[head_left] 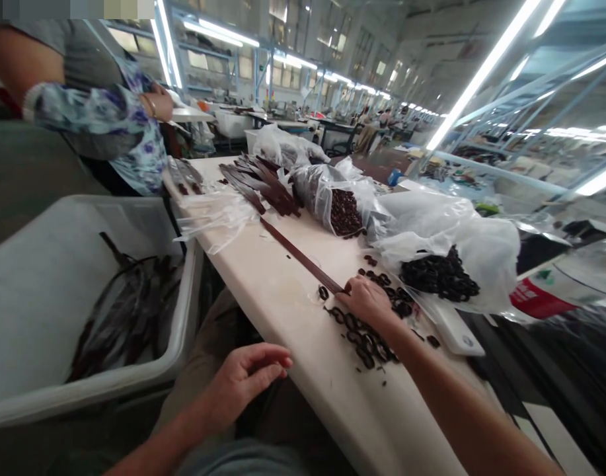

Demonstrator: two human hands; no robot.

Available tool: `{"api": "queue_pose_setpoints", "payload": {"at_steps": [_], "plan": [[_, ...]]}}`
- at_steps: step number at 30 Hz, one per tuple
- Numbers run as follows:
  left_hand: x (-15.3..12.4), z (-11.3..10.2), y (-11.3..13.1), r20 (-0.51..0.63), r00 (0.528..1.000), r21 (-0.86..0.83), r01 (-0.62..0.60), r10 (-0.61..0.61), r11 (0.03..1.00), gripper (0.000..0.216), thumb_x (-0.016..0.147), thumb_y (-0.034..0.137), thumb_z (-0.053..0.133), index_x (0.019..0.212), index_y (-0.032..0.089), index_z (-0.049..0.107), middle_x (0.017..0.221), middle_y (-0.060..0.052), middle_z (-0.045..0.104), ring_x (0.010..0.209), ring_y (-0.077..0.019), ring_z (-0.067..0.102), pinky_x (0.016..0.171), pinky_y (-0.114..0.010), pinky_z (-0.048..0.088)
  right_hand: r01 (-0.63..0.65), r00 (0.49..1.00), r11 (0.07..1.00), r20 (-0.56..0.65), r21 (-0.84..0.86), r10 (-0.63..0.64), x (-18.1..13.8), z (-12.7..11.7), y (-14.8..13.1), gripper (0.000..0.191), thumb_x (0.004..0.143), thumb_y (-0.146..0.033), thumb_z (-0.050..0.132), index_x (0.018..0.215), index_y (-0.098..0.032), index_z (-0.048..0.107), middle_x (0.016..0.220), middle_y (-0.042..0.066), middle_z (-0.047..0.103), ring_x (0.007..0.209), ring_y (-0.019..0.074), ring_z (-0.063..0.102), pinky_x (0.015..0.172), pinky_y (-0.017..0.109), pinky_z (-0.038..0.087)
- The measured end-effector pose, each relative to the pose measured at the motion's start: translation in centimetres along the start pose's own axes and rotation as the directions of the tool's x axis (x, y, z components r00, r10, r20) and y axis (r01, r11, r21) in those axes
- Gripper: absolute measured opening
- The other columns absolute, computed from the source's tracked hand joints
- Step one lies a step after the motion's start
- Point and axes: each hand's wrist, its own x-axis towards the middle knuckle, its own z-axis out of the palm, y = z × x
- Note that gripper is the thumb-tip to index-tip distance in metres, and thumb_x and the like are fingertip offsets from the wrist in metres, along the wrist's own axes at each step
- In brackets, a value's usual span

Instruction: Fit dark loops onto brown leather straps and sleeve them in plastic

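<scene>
My right hand (366, 299) is closed on the near end of a long dark brown strap (303, 258), which lies flat along the pale table (263, 284). Its fingertips are partly hidden behind the hand. Small black rings (365, 340), like belt loops, lie scattered around and below that hand, and a single loop (323, 292) sits just left of it. In front of the table's near edge hovers my left hand (250, 377), thumb and fingers apart, with nothing in it.
Clear bags of brown loops (345, 213) and black loops (439, 274) lie along the table's right side. More brown straps (270, 185) are piled farther back. A white bin (184, 317) holding wrapped straps stands left; a person (104, 112) is behind it.
</scene>
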Motion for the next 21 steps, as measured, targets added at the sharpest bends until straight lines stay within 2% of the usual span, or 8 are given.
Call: {"api": "queue_pose_setpoints", "payload": {"at_steps": [4,8,11,13,16,19,21], "plan": [[3.1,1.9,1.0,0.074,0.997,-0.157,0.042,-0.031,0.987,0.037,0.077,0.037,0.076,0.108,0.016,0.072,0.1,-0.011,0.074,0.085,-0.019,0.068,0.083,-0.031,0.052,-0.02,1.0,0.996,0.018,0.086,0.018,0.4,-0.4,0.0,0.02,0.084,-0.035,0.059,0.083,-0.017,0.067,0.084,0.009,0.071,0.079,0.0208,0.064,0.065,0.028,0.04],[8.5,5.1,2.3,0.139,0.984,-0.306,0.152,-0.114,0.94,0.053,0.074,0.031,0.08,0.121,0.016,0.064,0.117,-0.014,0.068,0.096,-0.021,0.067,0.078,-0.029,0.051,0.076,0.997,0.974,0.004,0.216,-0.078,-0.7,-2.0,-0.8,0.018,0.09,-0.033,0.051,0.086,-0.02,0.062,0.074,0.002,0.071,0.071,0.0158,0.064,0.064,0.024,0.041],[12.9,6.9,3.6,0.156,0.977,-0.469,0.205,-0.149,0.859,0.032,0.084,0.033,0.07,0.109,0.013,0.066,0.112,-0.015,0.069,0.093,-0.0194,0.068,0.075,-0.027,0.052,0.122,0.991,0.969,-0.087,0.214,-0.105,-2.8,-3.8,-0.7,0.016,0.089,-0.034,0.051,0.088,-0.021,0.06,0.079,0.004,0.071,0.073,0.0185,0.064,0.066,0.027,0.041],[15.2,7.4,4.4,0.11,0.978,-0.566,0.21,-0.179,0.797,0.021,0.09,0.031,0.062,0.098,0.012,0.066,0.102,-0.014,0.07,0.085,-0.0174,0.069,0.07,-0.025,0.052,0.122,0.986,0.967,-0.14,0.225,-0.092,-4.4,-5.0,0.2,0.015,0.088,-0.034,0.052,0.088,-0.021,0.059,0.078,0.004,0.071,0.072,0.0204,0.064,0.065,0.029,0.041],[17.1,7.3,5.3,0.004,0.978,-0.63,0.163,-0.207,0.759,0.014,0.091,0.027,0.061,0.091,0.014,0.064,0.094,-0.009,0.07,0.075,-0.0138,0.068,0.061,-0.022,0.051,0.144,0.987,0.935,-0.119,0.325,-0.11,-7.0,-6.3,2.6,0.015,0.087,-0.038,0.054,0.087,-0.024,0.059,0.073,0.001,0.07,0.066,0.019,0.062,0.062,0.029,0.042],[17.7,7.4,6.1,0.036,0.972,-0.643,0.201,-0.232,0.739,0.014,0.092,0.026,0.06,0.087,0.013,0.063,0.09,-0.008,0.07,0.069,-0.0137,0.067,0.061,-0.024,0.053,0.156,0.988,0.902,-0.084,0.402,-0.133,-9.6,-6.6,4.7,0.017,0.085,-0.042,0.057,0.084,-0.025,0.06,0.068,-0.001,0.067,0.06,0.0175,0.058,0.058,0.029,0.043],[18.0,7.6,6.7,0.031,0.976,-0.68,0.18,-0.217,0.711,0.013,0.094,0.022,0.057,0.089,0.012,0.064,0.087,-0.008,0.071,0.069,-0.0145,0.069,0.065,-0.026,0.055,0.124,0.992,0.865,-0.033,0.487,-0.123,-11.2,-6.3,5.9,0.019,0.085,-0.044,0.057,0.082,-0.025,0.061,0.067,0.0,0.066,0.061,0.0176,0.06,0.058,0.028,0.047]]}}
